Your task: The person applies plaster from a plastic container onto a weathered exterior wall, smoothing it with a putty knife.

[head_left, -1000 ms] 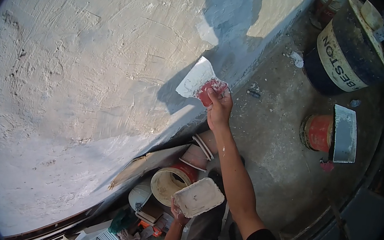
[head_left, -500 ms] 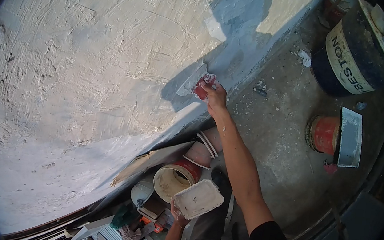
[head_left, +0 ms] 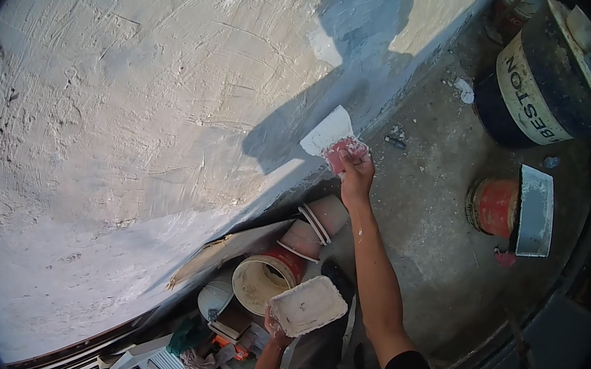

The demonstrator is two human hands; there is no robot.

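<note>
My right hand is closed round the red handle of a scraper, whose broad blade is coated white and points up and left. The blade is in front of the rough, whitish wall; whether it touches the wall I cannot tell. Low in the view, my left hand grips the edge of a shallow rectangular tray smeared with pale paste. Its fingers are partly hidden beneath the tray.
An open bucket and stacked buckets stand beside the wall's foot. On the concrete floor are a blue drum and a red bucket beside a grey tray. Tools and rags lie at the bottom.
My right hand has moved right and slightly down with the scraper, whose blade now shows more of its white-coated face. My left hand and its tray have stayed nearly in place.
</note>
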